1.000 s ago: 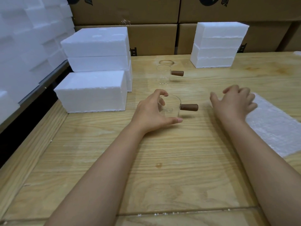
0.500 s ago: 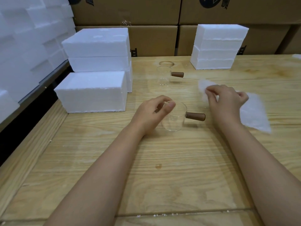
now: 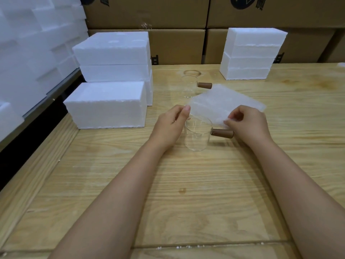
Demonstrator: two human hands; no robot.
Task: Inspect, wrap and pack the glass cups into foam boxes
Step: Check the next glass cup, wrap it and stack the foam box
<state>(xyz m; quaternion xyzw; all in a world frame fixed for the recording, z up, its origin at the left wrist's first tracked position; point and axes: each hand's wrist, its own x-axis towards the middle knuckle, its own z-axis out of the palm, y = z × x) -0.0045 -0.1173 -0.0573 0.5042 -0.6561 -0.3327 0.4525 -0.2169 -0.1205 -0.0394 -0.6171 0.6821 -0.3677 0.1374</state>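
Foam sheet [image 3: 224,102] now over glass cup [image 3: 197,136], pinched by left hand [image 3: 170,126], right hand [image 3: 248,126]

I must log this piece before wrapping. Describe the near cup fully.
The near cup is clear, colourless glass: a straight-walled cylinder, empty, rim up, standing upright on the table. A short brown, wood-like handle juts right from its upper wall. It stands between the left hand and right hand, which pinch a sheet above and behind its rim. Whether either hand touches it is unclear.
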